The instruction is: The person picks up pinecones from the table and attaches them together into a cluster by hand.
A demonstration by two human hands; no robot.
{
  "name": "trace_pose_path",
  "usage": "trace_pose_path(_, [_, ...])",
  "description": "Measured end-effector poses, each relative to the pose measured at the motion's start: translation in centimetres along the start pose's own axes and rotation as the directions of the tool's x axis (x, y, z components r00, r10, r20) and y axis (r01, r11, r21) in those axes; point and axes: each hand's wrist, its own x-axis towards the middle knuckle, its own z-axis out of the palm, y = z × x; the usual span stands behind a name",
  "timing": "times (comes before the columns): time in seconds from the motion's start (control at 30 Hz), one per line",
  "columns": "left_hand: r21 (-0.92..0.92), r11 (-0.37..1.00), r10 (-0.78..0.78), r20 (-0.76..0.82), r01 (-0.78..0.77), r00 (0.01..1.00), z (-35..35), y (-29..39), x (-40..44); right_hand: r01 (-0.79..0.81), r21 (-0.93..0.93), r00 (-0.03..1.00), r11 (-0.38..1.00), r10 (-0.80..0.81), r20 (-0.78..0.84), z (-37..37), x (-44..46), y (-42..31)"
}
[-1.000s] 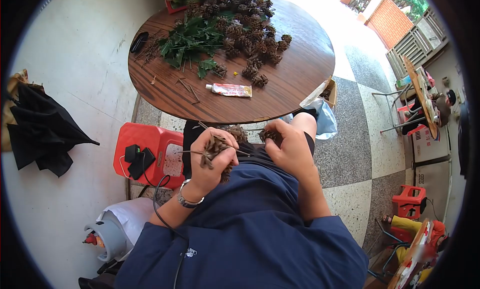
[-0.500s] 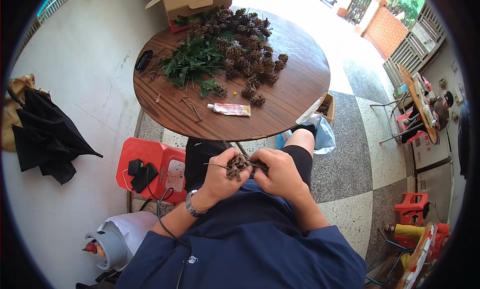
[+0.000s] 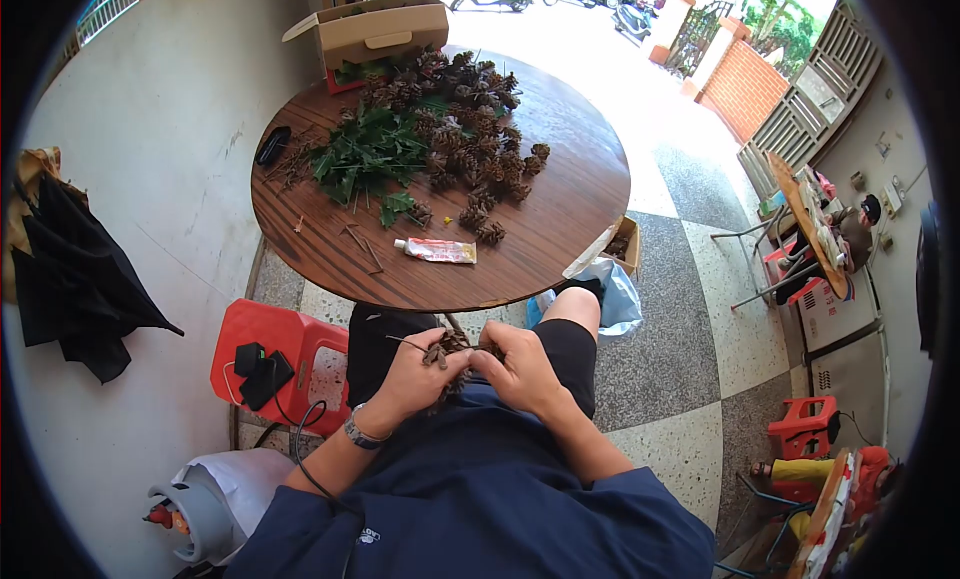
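Above my lap, my left hand point(image 3: 412, 377) is closed around brown pine cones point(image 3: 452, 364) with thin stems poking out. My right hand point(image 3: 518, 371) touches it, its fingers pinched on a small dark cone piece point(image 3: 492, 349) that is mostly hidden. On the round wooden table point(image 3: 540, 249) lie a pile of pine cones point(image 3: 470, 119), green leaves point(image 3: 365, 154), loose brown stems point(image 3: 362, 249) and a red and white tube point(image 3: 437, 251).
An open cardboard box point(image 3: 385, 29) stands at the table's back. Left are a red stool point(image 3: 255, 329) with a phone and cable, and a black umbrella point(image 3: 85, 279). Bags and a box point(image 3: 625, 244) sit right of the table. Other people are at tables on the far right.
Both hands have come together from apart, and the cones they hold now meet. The camera view has tilted up, showing more of the cardboard box and the street.
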Motion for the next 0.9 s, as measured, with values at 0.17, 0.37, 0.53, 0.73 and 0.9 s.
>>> trace_pose_path(0.17, [-0.516,0.603,-0.29,0.568,0.608,0.77,-1.5,1.9,-1.2,-0.114,0.499,0.973,0.859,-0.005,0.23,0.1,-0.3,1.1])
trace_pose_path(0.37, [-0.714,0.595,0.095,0.518,0.369,0.85,0.3,0.2,-1.8,-0.275,0.877,0.958,0.394,0.194,0.212,2.7,0.1,0.9])
trace_pose_path(0.53, [-0.73,0.608,0.025,0.41,0.312,0.912,0.4,0.4,-2.0,-0.335,0.925,0.842,0.181,0.498,0.207,3.1,1.7,-2.5])
trace_pose_path(0.73, [-0.877,0.458,0.168,0.247,0.147,0.954,-1.3,0.2,-0.6,-0.11,0.915,0.967,-0.389,0.17,0.189,0.0,2.6,-1.1])
trace_pose_path(0.9, [-0.816,0.569,-0.071,0.076,0.103,0.995,-1.8,0.0,0.2,0.158,0.482,0.82,0.862,0.157,-0.55,-3.4,15.4,5.2])
